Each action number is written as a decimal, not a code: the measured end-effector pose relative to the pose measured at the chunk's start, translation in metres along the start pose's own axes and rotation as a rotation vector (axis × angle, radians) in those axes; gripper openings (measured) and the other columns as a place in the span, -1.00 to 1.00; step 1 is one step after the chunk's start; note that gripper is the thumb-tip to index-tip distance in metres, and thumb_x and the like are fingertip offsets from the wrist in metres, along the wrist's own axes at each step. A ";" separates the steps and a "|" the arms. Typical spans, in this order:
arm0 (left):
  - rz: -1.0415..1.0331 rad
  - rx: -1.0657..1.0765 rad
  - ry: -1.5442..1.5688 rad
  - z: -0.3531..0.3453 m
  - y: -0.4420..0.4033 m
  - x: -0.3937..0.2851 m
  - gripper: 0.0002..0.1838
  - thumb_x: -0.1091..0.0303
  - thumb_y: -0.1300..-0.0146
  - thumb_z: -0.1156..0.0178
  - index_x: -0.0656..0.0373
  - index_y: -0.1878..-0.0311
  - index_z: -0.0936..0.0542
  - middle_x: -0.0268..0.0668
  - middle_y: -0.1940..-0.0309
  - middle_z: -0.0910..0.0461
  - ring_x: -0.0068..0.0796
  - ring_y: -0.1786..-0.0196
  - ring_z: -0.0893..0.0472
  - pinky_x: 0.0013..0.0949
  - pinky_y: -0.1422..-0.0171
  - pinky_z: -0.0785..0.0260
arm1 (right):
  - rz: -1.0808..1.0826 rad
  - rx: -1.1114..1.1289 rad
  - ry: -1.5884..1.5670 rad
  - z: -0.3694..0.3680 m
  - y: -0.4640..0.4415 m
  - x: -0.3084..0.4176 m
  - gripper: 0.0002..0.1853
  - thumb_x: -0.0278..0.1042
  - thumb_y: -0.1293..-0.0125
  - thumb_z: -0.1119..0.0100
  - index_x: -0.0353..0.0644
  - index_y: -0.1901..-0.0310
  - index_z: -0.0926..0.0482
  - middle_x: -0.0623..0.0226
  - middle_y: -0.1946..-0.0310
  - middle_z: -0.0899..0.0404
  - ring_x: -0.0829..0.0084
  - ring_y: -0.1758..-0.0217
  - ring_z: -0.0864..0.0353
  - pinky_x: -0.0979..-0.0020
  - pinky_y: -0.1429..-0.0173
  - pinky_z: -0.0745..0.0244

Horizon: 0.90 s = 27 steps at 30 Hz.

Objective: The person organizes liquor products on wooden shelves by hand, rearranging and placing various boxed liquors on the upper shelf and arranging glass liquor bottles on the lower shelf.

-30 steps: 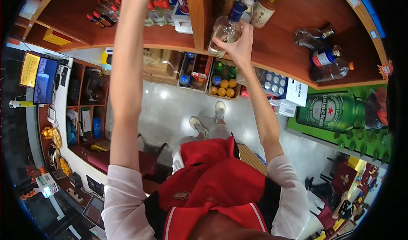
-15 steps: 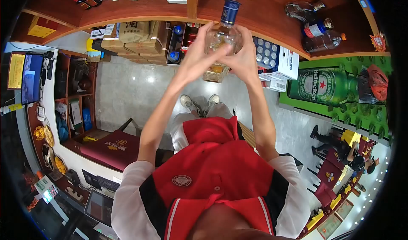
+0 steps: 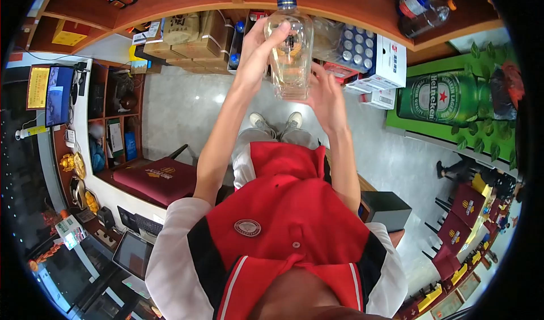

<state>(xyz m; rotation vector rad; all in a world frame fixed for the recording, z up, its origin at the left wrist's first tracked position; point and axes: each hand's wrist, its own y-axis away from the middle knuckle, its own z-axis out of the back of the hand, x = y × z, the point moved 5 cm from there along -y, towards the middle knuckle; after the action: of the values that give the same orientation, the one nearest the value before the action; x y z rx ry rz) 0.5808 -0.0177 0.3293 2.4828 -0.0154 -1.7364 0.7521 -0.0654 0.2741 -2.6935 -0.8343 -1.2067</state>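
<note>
A clear glass bottle with a blue capped neck and gold and dark markings stands upright in front of me. My left hand grips its left side, the thumb lying across the front of the glass. Beside the bottle's lower right edge is my right hand, its fingers bent and apart. Part of that hand reaches by the bottle's base, and I cannot tell whether it touches the glass.
Wooden shelving with more bottles runs across the front. Below it are cardboard boxes and a pack of cans. A green Heineken-printed cooler stands at right. A maroon cushion lies at left.
Both hands were wrapped round the bottle. Now the left hand holds it, with more of its front showing, and the right hand has moved down toward its base. The view has shifted slightly.
</note>
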 end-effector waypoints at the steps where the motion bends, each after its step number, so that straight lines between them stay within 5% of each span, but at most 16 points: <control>1: -0.001 -0.009 -0.017 -0.008 0.005 -0.001 -0.40 0.00 -0.39 -0.40 0.29 -0.25 -0.54 -0.19 -0.05 -0.68 -0.45 -0.10 -0.65 -0.29 -0.29 -0.45 | 0.027 0.061 -0.059 -0.007 0.012 -0.002 -0.26 0.12 -0.58 -0.02 -0.22 -0.56 -0.16 -0.03 -0.40 -0.44 -0.05 -0.42 -0.54 -0.18 -0.29 -0.64; 5: -0.043 -0.001 -0.125 -0.029 0.027 -0.002 -0.33 -0.06 -0.38 -0.41 0.32 -0.28 -0.50 -0.15 -0.04 -0.67 -0.41 -0.10 -0.65 -0.31 -0.15 -0.53 | 0.101 0.023 0.161 -0.026 0.048 -0.005 -0.28 -0.17 -0.56 -0.13 -0.23 -0.59 -0.05 -0.09 -0.38 -0.46 -0.16 -0.11 -0.73 0.01 -0.11 -0.76; 8: -0.124 0.033 -0.250 -0.040 0.039 -0.002 -0.29 -0.09 -0.39 -0.39 0.33 -0.30 -0.47 -0.12 -0.06 -0.65 -0.39 -0.08 -0.66 -0.33 -0.03 -0.58 | 0.101 0.035 0.091 -0.020 0.062 -0.010 -0.33 -0.36 -0.57 -0.13 -0.22 -0.58 -0.08 -0.05 -0.31 -0.54 0.01 -0.14 -0.74 0.07 -0.10 -0.78; 16: -0.152 0.055 -0.258 -0.041 0.070 -0.017 -0.30 -0.24 -0.49 -0.18 0.33 -0.21 -0.48 -0.15 0.00 -0.62 -0.46 -0.02 -0.64 -0.38 0.07 -0.55 | 0.143 0.050 0.110 -0.033 0.085 -0.016 -0.34 -0.33 -0.58 -0.13 -0.29 -0.57 -0.09 -0.07 -0.26 -0.57 0.05 -0.04 -0.78 0.09 -0.08 -0.78; 21: -0.134 0.002 -0.326 -0.035 0.078 -0.017 -0.31 -0.30 -0.52 -0.08 0.28 -0.14 -0.50 -0.24 0.07 -0.59 -0.54 0.05 -0.56 -0.41 -0.04 -0.43 | 0.118 0.068 0.094 -0.032 0.088 -0.023 -0.33 -0.32 -0.57 -0.14 -0.30 -0.57 -0.10 -0.06 -0.24 -0.57 0.07 -0.02 -0.78 0.09 -0.07 -0.79; 27: -0.135 0.052 -0.215 -0.036 0.078 -0.015 -0.45 -0.14 -0.56 -0.13 0.26 -0.16 -0.50 -0.32 0.08 -0.57 -0.56 0.02 -0.54 -0.41 -0.06 -0.42 | 0.190 -0.020 0.166 -0.034 0.092 -0.018 -0.33 -0.35 -0.50 -0.24 -0.32 -0.52 -0.20 0.04 -0.27 -0.55 0.16 -0.15 -0.71 0.11 -0.07 -0.79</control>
<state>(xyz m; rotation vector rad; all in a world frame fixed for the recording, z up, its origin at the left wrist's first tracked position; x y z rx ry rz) 0.6134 -0.0915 0.3627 2.3691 0.0920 -2.0754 0.7661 -0.1610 0.2988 -2.5727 -0.5347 -1.3747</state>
